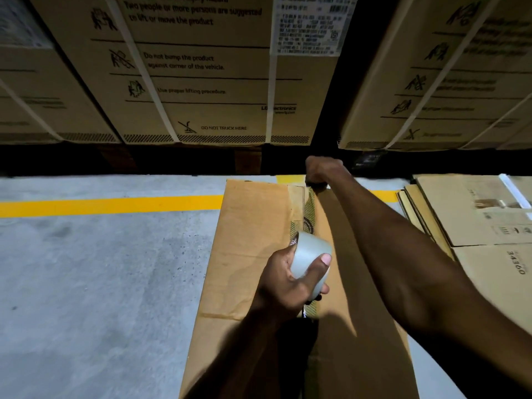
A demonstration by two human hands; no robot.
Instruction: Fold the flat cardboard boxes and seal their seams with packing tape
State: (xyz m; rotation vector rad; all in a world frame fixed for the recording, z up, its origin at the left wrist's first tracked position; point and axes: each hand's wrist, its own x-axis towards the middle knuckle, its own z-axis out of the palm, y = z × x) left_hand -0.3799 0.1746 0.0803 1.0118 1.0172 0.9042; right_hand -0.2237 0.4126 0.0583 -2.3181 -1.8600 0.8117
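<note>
Left hand (290,272) grips tape roll (311,262) above box's centre seam, thumb across roll's face. Cardboard box (253,240) lies on grey floor (86,269), spanning yellow line (109,205). Right hand (321,171) clenched at box's far edge, pressing at seam end. Flat cardboard stack (475,214) beside box's right side. Strapped cartons (201,67) beyond.

Bare floor (86,269) leftward; flat cardboard stack (475,214) crowding right.
</note>
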